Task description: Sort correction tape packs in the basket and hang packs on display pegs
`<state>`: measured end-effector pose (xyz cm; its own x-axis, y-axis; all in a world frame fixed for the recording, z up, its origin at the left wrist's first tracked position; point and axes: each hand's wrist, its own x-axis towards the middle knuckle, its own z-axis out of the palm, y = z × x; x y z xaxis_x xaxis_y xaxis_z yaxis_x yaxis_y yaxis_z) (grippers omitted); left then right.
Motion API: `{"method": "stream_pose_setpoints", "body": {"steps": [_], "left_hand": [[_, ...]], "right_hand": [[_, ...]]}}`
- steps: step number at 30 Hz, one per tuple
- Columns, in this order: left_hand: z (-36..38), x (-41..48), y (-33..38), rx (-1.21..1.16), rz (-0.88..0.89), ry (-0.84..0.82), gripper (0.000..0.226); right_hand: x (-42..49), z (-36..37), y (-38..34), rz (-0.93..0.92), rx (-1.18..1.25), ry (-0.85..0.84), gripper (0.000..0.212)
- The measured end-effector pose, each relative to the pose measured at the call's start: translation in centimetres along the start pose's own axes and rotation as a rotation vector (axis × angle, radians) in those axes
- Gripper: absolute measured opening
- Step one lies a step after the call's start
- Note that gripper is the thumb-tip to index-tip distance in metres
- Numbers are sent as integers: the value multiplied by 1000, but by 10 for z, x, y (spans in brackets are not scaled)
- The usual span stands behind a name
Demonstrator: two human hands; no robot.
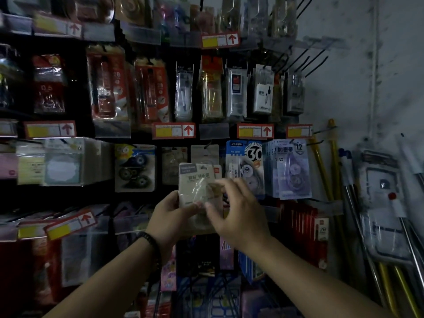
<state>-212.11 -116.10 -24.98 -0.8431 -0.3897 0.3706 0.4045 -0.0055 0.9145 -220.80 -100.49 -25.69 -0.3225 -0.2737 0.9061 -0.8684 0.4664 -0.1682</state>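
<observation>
The left hand (170,217) and right hand (239,215) grip a beige pack (195,180) near a blue "30" pack (243,158)

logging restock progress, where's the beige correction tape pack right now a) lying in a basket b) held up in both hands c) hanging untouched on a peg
b: the left hand grips the beige pack at its lower left and the right hand pinches its right side.

Landmark: the beige pack (195,182) I hold, print too blurred to read. Just right of it, blue pack (243,161): "30". Further right, lilac pack (293,166): "12". Up-left, red pencil pack (107,88): "2B". Far up-left, dark red pack (49,88): "0.5". Down-right, red box (322,230): "2B". Above, price tag (174,130): up-arrow.
</observation>
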Motion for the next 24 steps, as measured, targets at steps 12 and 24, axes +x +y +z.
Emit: {"method": "stream_pose_setpoints", "body": {"steps": [12,24], "left_hand": [[-41,-15,6,-86,-23,45,25],[-107,-23,23,870,273,179,35]], "right_hand": [[-14,25,-40,-177,-78,-193,102],[39,60,-72,-171,-314,-88,91]]}}
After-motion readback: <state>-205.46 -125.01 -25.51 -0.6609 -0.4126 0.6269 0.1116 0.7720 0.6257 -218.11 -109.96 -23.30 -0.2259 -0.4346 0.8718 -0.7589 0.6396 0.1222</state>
